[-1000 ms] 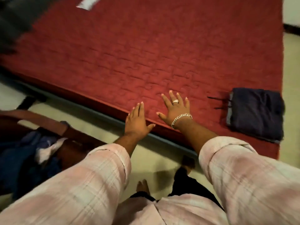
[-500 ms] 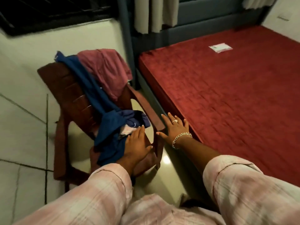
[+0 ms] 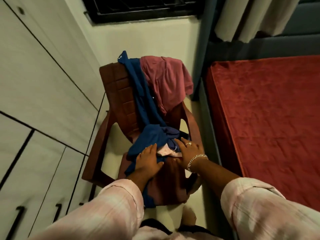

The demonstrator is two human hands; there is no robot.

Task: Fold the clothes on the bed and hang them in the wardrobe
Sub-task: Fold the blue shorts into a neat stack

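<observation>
While we lean over the brown plastic armchair (image 3: 121,101), our left hand (image 3: 147,161) lies flat with straight fingers on the crumpled blue garment (image 3: 149,137) heaped on its seat. Our right hand (image 3: 189,150), wearing a ring and chain bracelet, rests open beside it, fingers on the darker cloth. Neither hand grips anything. A pink garment (image 3: 166,80) drapes over the backrest, the red mattress (image 3: 268,118) just beside and white wardrobe doors (image 3: 34,84) opposite.

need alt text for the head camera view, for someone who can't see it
Seen from above, a person's left hand and right hand rest with straight fingers on a heap of blue clothes on a brown plastic chair. A pink garment hangs over the chair's back, white wardrobe doors stand left, a red bed right.
</observation>
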